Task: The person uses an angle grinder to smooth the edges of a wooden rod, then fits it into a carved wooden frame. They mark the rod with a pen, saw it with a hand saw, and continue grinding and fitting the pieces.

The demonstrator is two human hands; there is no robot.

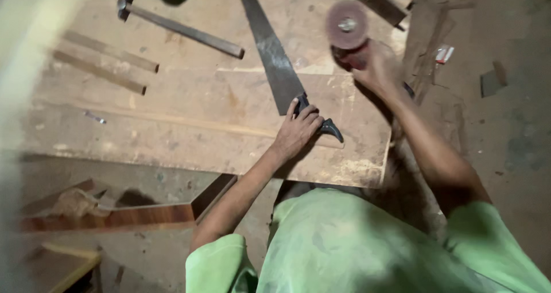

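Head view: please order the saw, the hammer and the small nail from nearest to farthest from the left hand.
1. Saw: the left hand grips its dark handle, so it is touching.
2. Hammer: up and to the left, near the bench's far edge.
3. Nail: far left on the board, level with the hand.

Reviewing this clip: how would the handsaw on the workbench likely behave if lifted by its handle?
The handsaw has a long, thin, tapering blade, so it would probably flex and wobble rather than stay rigid. The left hand already rests on its dark handle, where most of the weight likely sits. Lying flat on the wooden board, it should slide, not roll.
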